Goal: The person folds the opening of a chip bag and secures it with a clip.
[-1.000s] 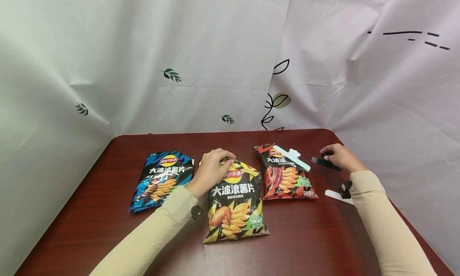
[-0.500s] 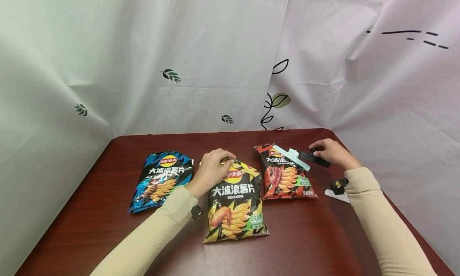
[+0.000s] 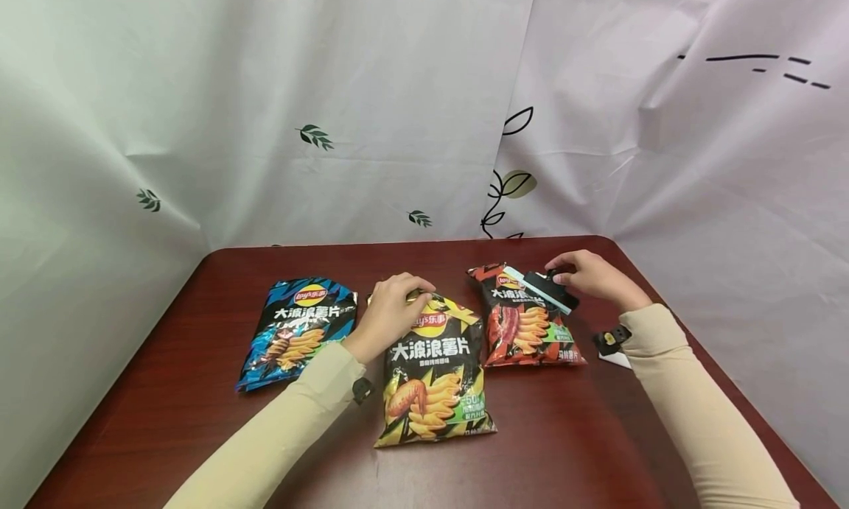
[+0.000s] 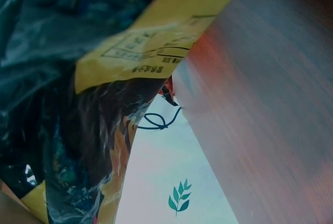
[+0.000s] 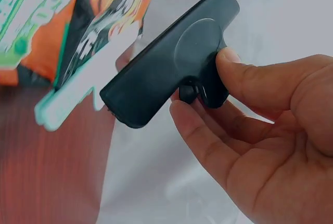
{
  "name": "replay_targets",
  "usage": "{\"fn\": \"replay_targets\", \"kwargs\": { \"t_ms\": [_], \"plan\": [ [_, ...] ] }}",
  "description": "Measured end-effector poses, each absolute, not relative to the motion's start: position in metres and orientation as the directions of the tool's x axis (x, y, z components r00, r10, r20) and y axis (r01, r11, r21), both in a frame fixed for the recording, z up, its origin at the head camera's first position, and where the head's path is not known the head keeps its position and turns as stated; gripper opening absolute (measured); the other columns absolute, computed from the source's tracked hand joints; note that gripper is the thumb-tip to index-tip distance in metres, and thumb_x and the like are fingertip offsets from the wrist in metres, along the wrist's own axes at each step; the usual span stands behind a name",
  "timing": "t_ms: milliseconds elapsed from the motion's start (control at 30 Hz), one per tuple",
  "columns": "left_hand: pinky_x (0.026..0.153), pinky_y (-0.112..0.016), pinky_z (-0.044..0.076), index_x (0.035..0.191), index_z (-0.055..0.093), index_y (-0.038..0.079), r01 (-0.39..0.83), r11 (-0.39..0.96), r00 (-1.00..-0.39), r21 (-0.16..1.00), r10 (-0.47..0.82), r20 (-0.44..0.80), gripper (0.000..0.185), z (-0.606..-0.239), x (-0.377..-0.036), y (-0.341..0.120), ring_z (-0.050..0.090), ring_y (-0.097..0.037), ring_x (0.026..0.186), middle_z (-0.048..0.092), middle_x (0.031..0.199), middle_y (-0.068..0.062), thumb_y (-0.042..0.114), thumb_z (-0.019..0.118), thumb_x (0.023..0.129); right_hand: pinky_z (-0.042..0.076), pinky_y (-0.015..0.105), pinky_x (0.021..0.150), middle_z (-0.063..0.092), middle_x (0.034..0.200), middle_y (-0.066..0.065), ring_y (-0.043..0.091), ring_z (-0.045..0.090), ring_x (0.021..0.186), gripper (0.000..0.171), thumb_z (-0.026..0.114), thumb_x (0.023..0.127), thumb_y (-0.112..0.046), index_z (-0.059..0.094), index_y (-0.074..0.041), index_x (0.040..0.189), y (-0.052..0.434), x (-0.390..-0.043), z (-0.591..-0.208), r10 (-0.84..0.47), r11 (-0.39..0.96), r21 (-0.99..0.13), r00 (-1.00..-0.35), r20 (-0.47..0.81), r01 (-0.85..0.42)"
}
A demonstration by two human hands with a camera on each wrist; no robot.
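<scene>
Three chip bags lie on the dark red table (image 3: 199, 376): a blue bag (image 3: 298, 331) at left, a yellow-and-black bag (image 3: 434, 376) in the middle, a red bag (image 3: 527, 321) at right. My left hand (image 3: 391, 309) grips the top edge of the yellow bag (image 4: 140, 52). My right hand (image 3: 590, 275) pinches a black bag clip (image 3: 552, 290) between thumb and fingers and holds it above the red bag's top right corner. In the right wrist view the black clip (image 5: 171, 73) hovers beside a pale mint clip (image 5: 78, 91) fastened across the red bag (image 5: 67, 31).
A white clip (image 3: 615, 359) lies on the table by my right forearm, mostly hidden by the sleeve. White curtains with leaf prints (image 3: 317, 137) close in the table at the back and both sides. Bare tabletop stretches along the front.
My right hand has carried the black clip leftward from the table's right side to above the red bag. The left hand has stayed on the yellow bag.
</scene>
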State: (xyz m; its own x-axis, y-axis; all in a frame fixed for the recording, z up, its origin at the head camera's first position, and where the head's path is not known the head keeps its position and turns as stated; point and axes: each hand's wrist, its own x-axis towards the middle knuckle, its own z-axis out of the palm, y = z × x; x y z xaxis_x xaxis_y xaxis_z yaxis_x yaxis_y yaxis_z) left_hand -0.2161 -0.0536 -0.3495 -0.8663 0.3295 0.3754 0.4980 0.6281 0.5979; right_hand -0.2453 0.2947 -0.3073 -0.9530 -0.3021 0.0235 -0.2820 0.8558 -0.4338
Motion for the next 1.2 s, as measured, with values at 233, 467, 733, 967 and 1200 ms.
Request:
{"fn": "replay_targets", "kwargs": {
  "t_ms": [233,467,733,967,1200],
  "plan": [
    [0.095,-0.048,0.038,0.102,0.073,0.017,0.501,0.621,-0.864,0.602,0.328,0.381,0.013,-0.35,-0.215,-0.053,0.059,-0.022,0.101,0.068,0.102,0.0,0.017,0.064,0.093,0.048,0.048,0.085,0.065,0.116,0.023,0.031,0.063,0.098,0.027,0.059,0.093,-0.008,0.065,0.005,0.117,0.279,-0.245,-0.307,-0.349,0.827,-0.457,-0.936,0.041,-0.328],
    [0.095,-0.048,0.039,0.102,0.073,0.017,0.507,0.623,-0.86,0.596,0.324,0.394,0.013,-0.35,-0.214,-0.053,0.06,-0.022,0.101,0.068,0.102,-0.001,0.018,0.065,0.092,0.048,0.048,0.089,0.066,0.117,0.019,0.03,0.064,0.102,0.028,0.06,0.094,-0.01,0.066,0.0,0.119,0.262,-0.246,-0.305,-0.376,0.805,-0.483,-0.926,0.032,-0.344],
    [0.092,-0.048,0.039,0.101,0.074,0.017,0.514,0.62,-0.856,0.593,0.326,0.401,0.013,-0.351,-0.215,-0.052,0.06,-0.022,0.101,0.068,0.101,-0.001,0.016,0.065,0.092,0.048,0.045,0.089,0.065,0.121,0.017,0.027,0.061,0.105,0.031,0.063,0.093,-0.015,0.066,-0.004,0.121,0.244,-0.245,-0.306,-0.413,0.751,-0.558,-0.91,0.021,-0.354],
    [0.093,-0.047,0.039,0.101,0.074,0.017,0.516,0.616,-0.855,0.595,0.327,0.403,0.013,-0.351,-0.215,-0.052,0.059,-0.022,0.101,0.068,0.101,0.0,0.016,0.065,0.092,0.043,0.034,0.075,0.064,0.123,0.014,0.02,0.054,0.089,0.031,0.063,0.093,-0.017,0.067,-0.008,0.123,0.231,-0.245,-0.305,-0.422,0.716,-0.619,-0.906,-0.016,-0.322],
    [0.097,-0.049,0.038,0.103,0.073,0.017,0.512,0.613,-0.858,0.602,0.331,0.393,0.014,-0.35,-0.215,-0.052,0.059,-0.023,0.104,0.068,0.103,-0.001,0.017,0.064,0.092,0.047,0.034,0.083,0.064,0.124,0.015,0.021,0.058,0.1,0.032,0.061,0.095,-0.021,0.066,-0.009,0.124,0.22,-0.246,-0.307,-0.443,0.653,-0.69,-0.896,-0.014,-0.312]
  ]
}}
